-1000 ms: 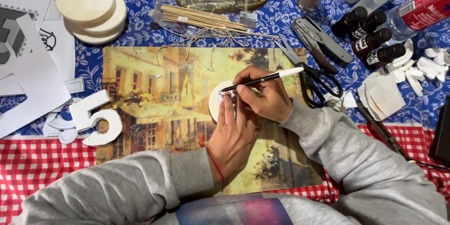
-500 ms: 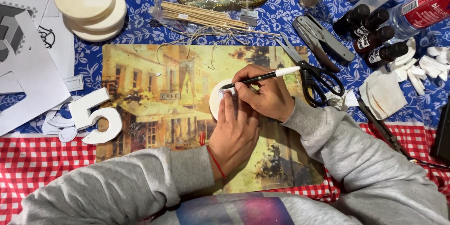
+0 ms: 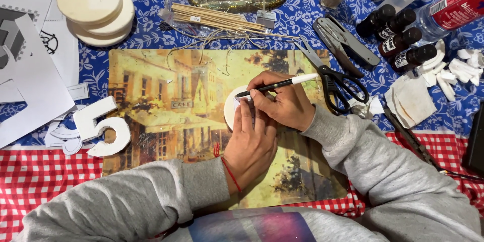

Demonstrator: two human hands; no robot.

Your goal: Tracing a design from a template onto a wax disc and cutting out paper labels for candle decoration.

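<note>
A: What lies far left?

B: A white cut-out numeral (image 3: 98,127) beside the picture mat (image 3: 166,106), clear of the work.

A: And the left hand (image 3: 251,143)?

B: Flat, fingers spread narrow, pinning the round disc (image 3: 231,108) on the mat so it can't slip.

A: The right hand (image 3: 282,105)?

B: Closed on a white-tipped pen (image 3: 277,85), its tip on the disc; scissors (image 3: 333,78) lie just beside.

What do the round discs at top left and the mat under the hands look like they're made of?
Discs: probably unfinished wood, going by the pale, matte faces and thick, even edges of the stack. Mat: a flat sheet with a printed street scene and slight sheen, so maybe plastic or laminated board; I can't tell which.
</note>
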